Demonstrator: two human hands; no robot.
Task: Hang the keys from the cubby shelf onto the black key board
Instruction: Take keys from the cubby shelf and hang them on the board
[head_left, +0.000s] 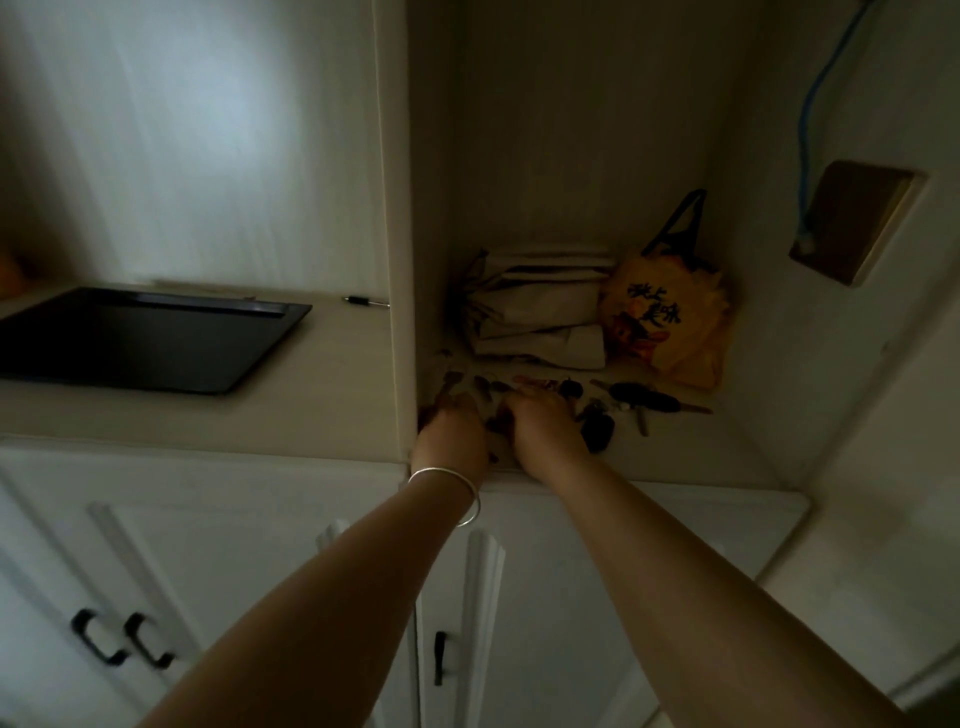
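Several keys (644, 400) and a dark key fob (597, 428) lie scattered on the floor of the cubby shelf (701, 452). Both my hands reach into the cubby, palms down over the keys. My left hand (452, 431), with a silver bangle on its wrist, rests by the cubby's left wall on some keys. My right hand (545, 431) covers keys just beside it. The dim light hides whether either hand grips a key. The black key board (156, 338) lies flat on the counter to the left.
A folded beige cloth bag (540, 312) and a yellow bag (670, 317) fill the back of the cubby. A pen (366, 301) lies near the board. A blue cable (808, 130) and a brown box (857, 223) are on the right wall. White cabinet doors (208, 571) are below.
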